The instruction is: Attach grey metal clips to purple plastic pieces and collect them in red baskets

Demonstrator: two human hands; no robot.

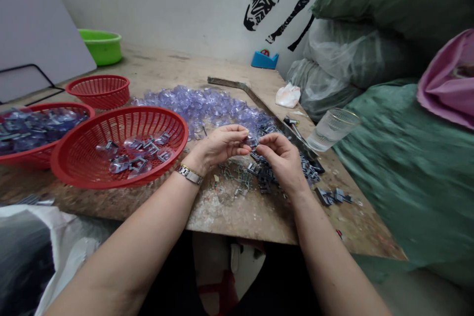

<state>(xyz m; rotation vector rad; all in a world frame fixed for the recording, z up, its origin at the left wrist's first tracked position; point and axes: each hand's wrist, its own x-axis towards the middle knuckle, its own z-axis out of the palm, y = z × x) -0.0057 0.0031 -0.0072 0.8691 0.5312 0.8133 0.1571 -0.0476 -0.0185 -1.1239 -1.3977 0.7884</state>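
Observation:
My left hand (225,144), with a metal watch at the wrist, pinches a small clear purplish plastic piece (252,139) between thumb and fingers. Close against its right side, my right hand (280,158) has thumb and forefinger pinched together; whether a small part sits between them is hidden. Under and beside the right hand lies a pile of dark grey plastic clips (263,177). Behind both hands spreads a heap of clear purplish plastic pieces (207,103). To the left, a red basket (120,126) holds several clear pieces with grey clips on them.
A fuller red basket (79,108) and a smaller red basket (98,90) stand further left, a green basin (105,49) behind. A bent metal bar (259,101) crosses the table beside a glass (331,131). Green sacks (403,158) crowd the right edge. A blue tape dispenser (264,60) sits at the back.

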